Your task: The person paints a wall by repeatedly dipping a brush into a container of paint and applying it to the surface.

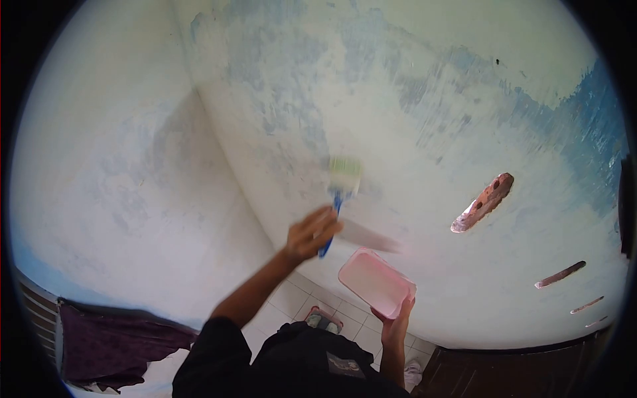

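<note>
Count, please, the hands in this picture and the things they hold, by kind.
Hands: 2 (left hand, right hand)
Brush: 1, in the left hand
Pink container: 1, in the right hand
Total: 4

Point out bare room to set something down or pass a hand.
Setting down: floor tiles seen between shirt and tray. Passing: likely along the wall, between brush and largest gouge. Crowded: around left hand, brush and tray, with right hand gripping the tray's end.
</note>
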### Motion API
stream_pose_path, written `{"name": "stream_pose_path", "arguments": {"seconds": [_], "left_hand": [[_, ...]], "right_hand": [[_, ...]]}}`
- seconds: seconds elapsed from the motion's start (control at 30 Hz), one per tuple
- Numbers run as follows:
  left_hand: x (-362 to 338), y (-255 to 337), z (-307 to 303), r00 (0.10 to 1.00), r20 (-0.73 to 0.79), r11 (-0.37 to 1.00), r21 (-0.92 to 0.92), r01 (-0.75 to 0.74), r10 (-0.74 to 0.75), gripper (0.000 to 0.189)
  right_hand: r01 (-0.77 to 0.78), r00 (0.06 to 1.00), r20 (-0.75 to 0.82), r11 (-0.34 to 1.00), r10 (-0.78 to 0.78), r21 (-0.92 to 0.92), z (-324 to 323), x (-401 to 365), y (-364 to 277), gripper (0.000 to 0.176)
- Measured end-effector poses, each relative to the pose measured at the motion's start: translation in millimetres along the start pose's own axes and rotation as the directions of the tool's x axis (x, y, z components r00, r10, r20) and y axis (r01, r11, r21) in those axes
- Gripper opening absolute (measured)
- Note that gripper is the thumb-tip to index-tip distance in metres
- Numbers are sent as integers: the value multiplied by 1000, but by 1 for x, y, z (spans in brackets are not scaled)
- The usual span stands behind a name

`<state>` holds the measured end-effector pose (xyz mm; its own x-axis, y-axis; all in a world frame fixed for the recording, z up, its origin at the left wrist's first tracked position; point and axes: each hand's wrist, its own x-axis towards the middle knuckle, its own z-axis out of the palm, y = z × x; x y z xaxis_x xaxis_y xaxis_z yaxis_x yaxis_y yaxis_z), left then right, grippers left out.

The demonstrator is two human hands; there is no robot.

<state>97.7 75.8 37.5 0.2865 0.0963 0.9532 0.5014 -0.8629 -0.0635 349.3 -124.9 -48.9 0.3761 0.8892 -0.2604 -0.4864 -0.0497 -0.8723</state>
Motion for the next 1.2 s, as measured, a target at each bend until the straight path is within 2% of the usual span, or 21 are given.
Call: {"name": "stream_pose_path", "arguments": {"seconds": [0.07,0.1,0.2,0.23,0.27,0.3,0.4,0.43,0.5,0.57,0.63,0.73,0.8,0.9,1.0,1.07,1.13,1.2], "left_hand": [[-58,29,6,981,130,987,-52,153,-146,29],[-81,41,6,951,203,967,-56,249,-233,37],[-111,43,-4,752,525,864,-59,500,-399,46],[-104,36,-8,677,566,770,-111,628,-471,47],[-93,21,-10,692,543,733,-191,653,-476,43],[-70,7,-17,666,561,678,-233,697,-491,38],[31,-25,-43,814,403,790,-281,546,-419,26],[57,-32,-51,873,351,874,-225,430,-339,24],[97,-31,-67,930,244,931,-174,322,-276,24],[107,-30,-70,985,28,981,-91,172,-170,24],[103,-32,-62,984,-169,998,-51,44,-52,24],[56,-30,-33,980,-178,996,-41,81,-87,26],[-2,-23,-15,989,3,986,-85,145,-146,26],[-97,-1,5,970,132,970,-102,220,-206,31],[-158,20,0,897,314,917,-150,371,-311,37],[-171,22,-4,795,469,851,-154,502,-385,41],[-167,17,-6,635,643,759,-126,639,-428,44],[-139,0,-7,708,566,771,-186,609,-423,43]], "right_hand": [[4,1000,10,1000,-4,-5,-4,5,-3,61],[0,1000,15,1000,0,-14,-7,4,-4,60],[17,1000,12,999,-16,-30,-8,9,-7,60],[19,1000,12,999,-18,-29,-9,11,-9,60],[18,1000,13,999,-18,-26,-9,11,-10,60],[17,1000,12,1000,-16,-22,-8,12,-10,60],[13,1000,-10,999,-13,-38,-4,13,-9,64],[7,1000,-7,999,-8,-38,-2,13,-8,64],[-4,1000,0,999,4,-41,-1,14,-5,64],[-17,1000,11,999,18,-35,1,13,-3,65],[-31,999,21,999,32,-30,4,13,0,65],[-41,999,30,998,43,-44,7,12,2,66],[-24,999,21,998,25,-59,13,10,0,66],[-19,1000,-15,999,18,-34,13,13,4,67],[18,999,-41,999,-19,-39,18,8,3,68],[22,998,-63,1000,-24,-22,16,8,9,68],[39,997,-71,999,-40,-12,19,10,13,68],[54,996,-69,998,-55,-22,23,8,17,68]]}}
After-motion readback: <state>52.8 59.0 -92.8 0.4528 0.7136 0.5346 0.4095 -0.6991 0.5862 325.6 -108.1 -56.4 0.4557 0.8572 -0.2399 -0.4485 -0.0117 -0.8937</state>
